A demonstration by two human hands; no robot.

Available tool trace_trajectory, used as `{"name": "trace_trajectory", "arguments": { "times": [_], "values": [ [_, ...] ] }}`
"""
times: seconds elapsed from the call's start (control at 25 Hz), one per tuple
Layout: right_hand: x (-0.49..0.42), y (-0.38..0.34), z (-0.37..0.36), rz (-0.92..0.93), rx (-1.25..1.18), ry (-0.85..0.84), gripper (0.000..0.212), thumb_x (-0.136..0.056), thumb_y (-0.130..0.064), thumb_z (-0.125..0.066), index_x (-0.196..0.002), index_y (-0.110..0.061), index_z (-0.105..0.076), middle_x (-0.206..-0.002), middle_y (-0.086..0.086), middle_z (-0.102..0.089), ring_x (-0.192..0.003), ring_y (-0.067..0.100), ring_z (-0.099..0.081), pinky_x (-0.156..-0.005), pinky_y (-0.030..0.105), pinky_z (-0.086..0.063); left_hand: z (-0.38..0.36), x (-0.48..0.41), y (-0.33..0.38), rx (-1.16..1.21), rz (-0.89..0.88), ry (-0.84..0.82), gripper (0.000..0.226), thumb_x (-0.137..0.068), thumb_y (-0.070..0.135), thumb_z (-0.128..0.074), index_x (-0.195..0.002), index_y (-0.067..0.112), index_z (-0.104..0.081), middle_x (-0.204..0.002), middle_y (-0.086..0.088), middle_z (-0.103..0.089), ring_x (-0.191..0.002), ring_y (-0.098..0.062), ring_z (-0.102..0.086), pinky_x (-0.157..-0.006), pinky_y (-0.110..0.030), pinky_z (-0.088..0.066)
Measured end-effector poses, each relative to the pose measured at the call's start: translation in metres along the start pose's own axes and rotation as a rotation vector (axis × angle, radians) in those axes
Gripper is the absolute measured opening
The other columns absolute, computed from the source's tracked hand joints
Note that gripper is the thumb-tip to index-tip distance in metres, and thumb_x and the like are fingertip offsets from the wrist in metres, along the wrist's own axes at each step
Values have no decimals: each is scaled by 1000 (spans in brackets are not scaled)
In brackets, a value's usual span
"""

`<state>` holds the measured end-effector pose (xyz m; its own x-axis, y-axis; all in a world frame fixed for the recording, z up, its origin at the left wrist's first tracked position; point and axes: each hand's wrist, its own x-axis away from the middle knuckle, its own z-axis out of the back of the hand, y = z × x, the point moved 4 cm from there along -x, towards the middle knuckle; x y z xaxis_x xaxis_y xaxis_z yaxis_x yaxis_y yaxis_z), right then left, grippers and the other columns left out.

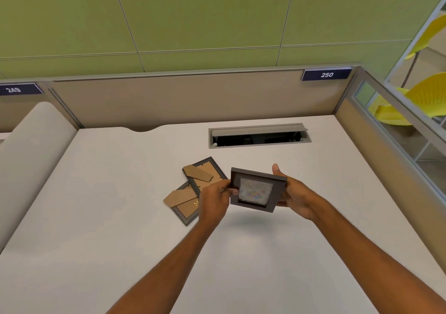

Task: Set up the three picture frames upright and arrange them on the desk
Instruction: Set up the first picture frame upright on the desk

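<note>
Dark-framed and face up, the held frame (257,189) hangs above the desk (96,217), pinched between both hands: the left hand (213,199) grips its left edge, the right hand (293,196) wraps the right edge and back. Its stand is hidden. Just beyond the left hand, touching each other, the near flat frame (184,203) and the far flat frame (202,173) lie face down, cardboard stands showing. The left hand is nearer them.

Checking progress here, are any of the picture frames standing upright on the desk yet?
No, two frames lie face down on the desk, and the third frame is held above it by both hands.
</note>
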<state>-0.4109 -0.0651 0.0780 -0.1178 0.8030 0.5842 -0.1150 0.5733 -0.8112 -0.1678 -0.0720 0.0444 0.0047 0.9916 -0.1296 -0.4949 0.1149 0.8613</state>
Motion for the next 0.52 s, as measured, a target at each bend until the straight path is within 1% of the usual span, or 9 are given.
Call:
{"name": "trace_trajectory", "arguments": {
  "times": [0.08, 0.16, 0.24, 0.36, 0.4, 0.52],
  "values": [
    [-6, 4, 21, 3, -42, 32, 73, -98, -79, -43, -127, -24, -80, -121, 4, -82, -123, 30, -71, -116, 53, -48, -19, -10, 5, -24, 8, -23, 18, -93, 16, -76, -107, 23, -85, -86, 9, -82, -74, -10, -69, -62, -36, -58],
    [-13, 5, 37, 12, -72, 56, 66, -100, -73, -49, -124, -21, -81, -121, 6, -82, -123, 31, -71, -115, 54, -49, -33, -19, 9, -47, 23, -63, 18, -93, 20, -75, -108, 25, -85, -86, 7, -83, -74, -19, -71, -63, -42, -59],
    [-21, 8, 54, 17, -114, 95, 62, -101, -68, -54, -124, -17, -80, -120, 9, -82, -122, 33, -71, -112, 54, -52, -51, -29, 12, -45, 26, -79, 20, -92, 24, -73, -108, 27, -84, -91, 9, -84, -77, -20, -73, -67, -44, -61],
    [-39, 10, 75, 23, -166, 125, 61, -101, -65, -56, -126, -14, -78, -120, 12, -82, -120, 34, -72, -108, 51, -55, -70, -43, 17, -49, 69, -92, 22, -92, 28, -74, -111, 26, -84, -99, 8, -85, -84, -19, -75, -74, -42, -62],
    [-45, 10, 80, 23, -183, 129, 62, -101, -65, -55, -126, -14, -78, -121, 13, -81, -119, 34, -73, -108, 51, -55, -75, -49, 19, -51, 78, -100, 24, -92, 31, -73, -112, 25, -84, -100, 7, -84, -83, -17, -74, -74, -41, -62],
    [-67, 3, 97, 19, -233, 160, 60, -103, -67, -52, -123, -16, -78, -121, 14, -81, -117, 34, -74, -109, 51, -55, -90, -69, 24, -72, 104, -125, 31, -90, 42, -68, -110, 23, -82, -93, 5, -82, -71, -14, -65, -70, -44, -62]
  ]
}}
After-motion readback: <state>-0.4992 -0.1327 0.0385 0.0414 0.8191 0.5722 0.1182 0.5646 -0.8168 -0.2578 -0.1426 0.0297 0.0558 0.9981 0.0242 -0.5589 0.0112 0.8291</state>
